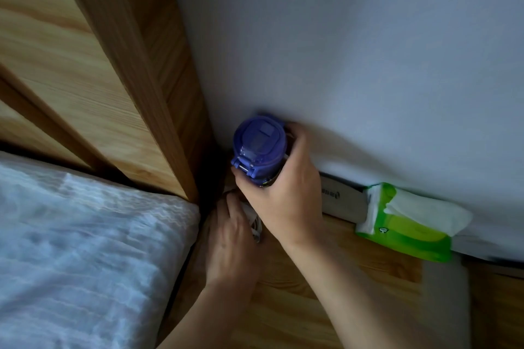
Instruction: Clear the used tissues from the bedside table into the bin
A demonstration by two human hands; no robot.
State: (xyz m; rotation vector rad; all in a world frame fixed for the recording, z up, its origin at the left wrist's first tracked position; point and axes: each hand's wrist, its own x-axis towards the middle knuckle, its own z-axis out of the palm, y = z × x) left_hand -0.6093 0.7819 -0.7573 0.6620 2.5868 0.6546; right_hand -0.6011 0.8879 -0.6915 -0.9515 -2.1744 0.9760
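My right hand (286, 193) grips a purple-lidded bottle (259, 144) close to the wall, in the back corner of the wooden bedside table (297, 306). Below it my left hand (232, 246) reaches under the bottle, and its fingers close on a crumpled white tissue (253, 225). Most of that tissue is hidden by the two hands. No bin is in view.
A green tissue pack (408, 224) with a white sheet sticking out lies against the wall on the right, partly on a grey flat thing (343, 201). A white pillow (85, 249) and the wooden headboard (93, 65) fill the left.
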